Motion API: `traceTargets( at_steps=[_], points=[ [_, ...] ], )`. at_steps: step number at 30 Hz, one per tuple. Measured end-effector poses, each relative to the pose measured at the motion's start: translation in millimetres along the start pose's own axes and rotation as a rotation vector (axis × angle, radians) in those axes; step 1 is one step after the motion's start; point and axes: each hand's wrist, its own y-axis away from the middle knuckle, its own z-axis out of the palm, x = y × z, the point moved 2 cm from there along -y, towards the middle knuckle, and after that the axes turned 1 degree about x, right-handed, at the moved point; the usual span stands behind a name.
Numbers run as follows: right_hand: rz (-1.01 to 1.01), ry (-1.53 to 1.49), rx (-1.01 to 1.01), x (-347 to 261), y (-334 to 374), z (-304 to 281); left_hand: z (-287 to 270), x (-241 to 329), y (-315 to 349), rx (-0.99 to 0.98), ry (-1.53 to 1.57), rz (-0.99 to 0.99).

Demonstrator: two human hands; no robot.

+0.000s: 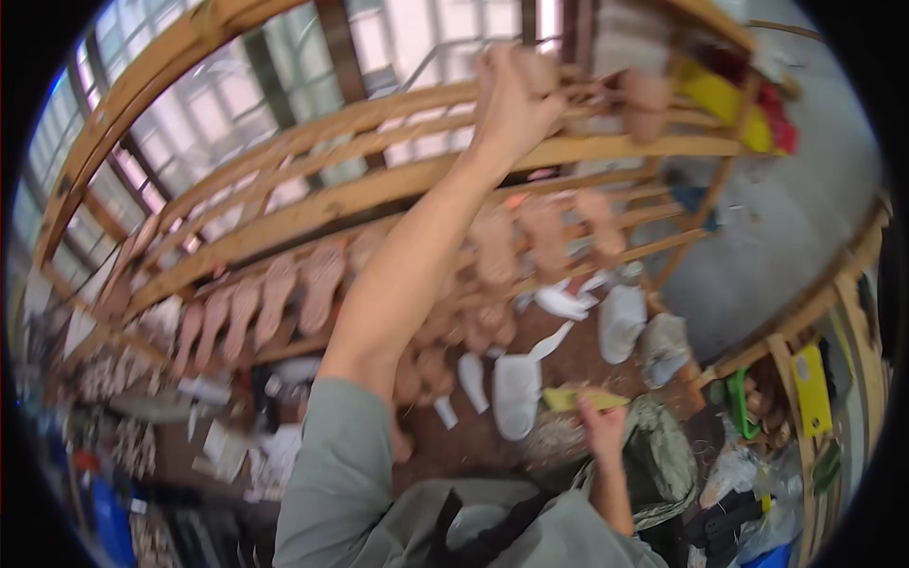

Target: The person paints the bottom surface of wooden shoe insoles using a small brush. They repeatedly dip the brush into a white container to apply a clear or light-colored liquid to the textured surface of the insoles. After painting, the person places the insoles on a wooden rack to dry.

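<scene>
My left arm reaches up across the wooden rack to its upper shelf. My left hand is closed there around a blurred tan, rounded piece, whose kind does not show clearly. To its right on the same shelf stands a brown, shoe-like piece. Low near my body, my right hand grips a flat yellow-green piece by its right end. Just left of that piece, a white, sole-shaped pad lies on the brown worktop.
Several pinkish-brown shoe soles lean along the lower rack. White pieces and a clear plastic bag lie on the worktop's right. A crumpled grey-green bag sits by my right forearm. A wooden frame stands farther right.
</scene>
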Motion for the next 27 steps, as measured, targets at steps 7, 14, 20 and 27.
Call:
traceTargets(
  at_steps=[7,14,20,27],
  points=[
    [-0.015,0.055,-0.113,-5,-2,30,-239,79,73,-0.122,0.354,-0.376],
    [-0.003,0.164,-0.276,1,7,90,-452,126,261,0.013,0.346,-0.488],
    [0.025,0.223,-0.404,7,35,155,-410,25,409,-0.041,-0.335,-0.893],
    [0.016,0.236,-0.397,5,54,168,-322,-97,502,-0.298,-0.621,-0.724]
  ],
)
